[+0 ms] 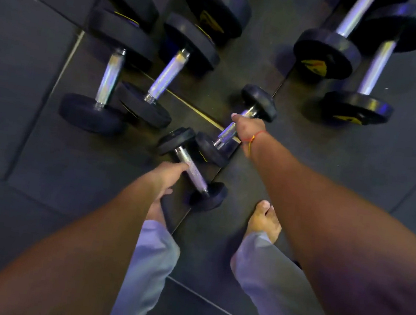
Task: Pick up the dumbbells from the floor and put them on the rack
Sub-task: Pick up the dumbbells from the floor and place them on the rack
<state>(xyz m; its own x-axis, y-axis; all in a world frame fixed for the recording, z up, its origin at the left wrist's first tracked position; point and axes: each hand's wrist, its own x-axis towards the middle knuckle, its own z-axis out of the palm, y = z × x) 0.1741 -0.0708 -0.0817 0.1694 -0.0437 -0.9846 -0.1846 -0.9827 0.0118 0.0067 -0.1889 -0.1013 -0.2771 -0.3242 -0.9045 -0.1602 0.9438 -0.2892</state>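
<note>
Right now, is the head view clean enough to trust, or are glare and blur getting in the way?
Head view: dim, with a bluish-purple cast; bright glare on the chrome handles; wide-angle stretch makes the forearms loom; soft blur at the top edge. The left hand and right hand on the two small dumbbells read clearly enough.

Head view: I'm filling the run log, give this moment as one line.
left hand reaching near small dumbbell handle | right hand on far small dumbbell handle | both on floor | rack unseen
</note>
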